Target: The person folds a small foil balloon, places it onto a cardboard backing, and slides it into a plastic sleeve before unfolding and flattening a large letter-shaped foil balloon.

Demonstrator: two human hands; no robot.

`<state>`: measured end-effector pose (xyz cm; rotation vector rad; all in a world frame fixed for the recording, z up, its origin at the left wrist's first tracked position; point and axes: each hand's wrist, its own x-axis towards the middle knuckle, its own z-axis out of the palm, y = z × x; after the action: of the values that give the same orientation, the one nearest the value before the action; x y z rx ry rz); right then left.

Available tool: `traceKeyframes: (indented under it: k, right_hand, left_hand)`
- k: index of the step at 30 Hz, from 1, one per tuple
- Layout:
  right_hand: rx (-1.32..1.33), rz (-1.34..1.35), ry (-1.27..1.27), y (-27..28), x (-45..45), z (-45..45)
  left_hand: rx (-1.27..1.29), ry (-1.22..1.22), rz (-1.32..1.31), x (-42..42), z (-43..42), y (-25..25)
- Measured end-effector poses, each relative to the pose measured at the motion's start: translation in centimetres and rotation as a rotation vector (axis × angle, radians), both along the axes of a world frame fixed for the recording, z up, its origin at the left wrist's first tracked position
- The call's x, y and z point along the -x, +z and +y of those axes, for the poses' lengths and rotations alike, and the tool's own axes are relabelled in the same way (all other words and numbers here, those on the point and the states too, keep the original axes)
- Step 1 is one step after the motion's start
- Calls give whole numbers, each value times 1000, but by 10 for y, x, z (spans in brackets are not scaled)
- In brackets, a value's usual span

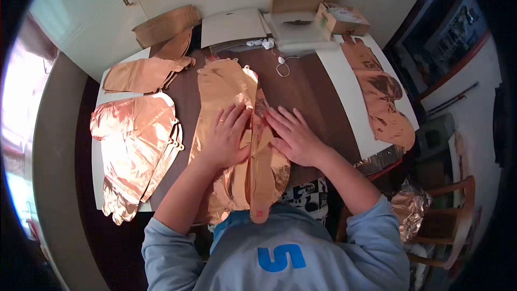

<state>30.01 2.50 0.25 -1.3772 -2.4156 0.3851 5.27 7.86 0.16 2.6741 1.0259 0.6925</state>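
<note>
A large rose-gold foil piece lies lengthwise on the brown middle of the table, its near end hanging over the front edge against the body. My left hand rests flat on its middle, fingers apart and pointing away. Just to the right, my right hand lies with spread fingers, their tips on the foil's right edge. Between the two hands runs a narrow folded strip of the same foil, with a small red mark near its rounded lower end. Neither hand is gripping anything.
More foil pieces lie at the left, upper left and right. At the back are a white board, clear plastic sheets, a cardboard box and a white cord. A wooden chair stands right.
</note>
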Motion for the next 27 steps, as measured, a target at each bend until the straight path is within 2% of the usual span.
traceKeyframes:
  k: [4, 8, 11, 14, 17, 22, 27]
  right_hand:
    - [1, 19, 29, 1, -4, 7]
    - [-43, -97, -8, 1, 3, 7]
    - [-32, -158, -63, 2, 13, 4]
    - [-13, -182, -111, 3, 21, 2]
    - [21, -184, -122, 8, 26, 1]
    - [91, -209, -84, 16, 21, -1]
    - [27, -16, 17, 5, 4, -6]
  left_hand:
    - [90, -40, -132, 3, 2, 9]
    - [135, -13, -198, 5, 7, 3]
    - [179, 109, -289, 0, 10, 20]
    - [39, 64, -209, -17, 8, 47]
    - [-150, -212, 48, -35, 11, 47]
    - [-57, -81, 96, -48, 27, 17]
    - [-57, -64, 68, -34, 40, 8]
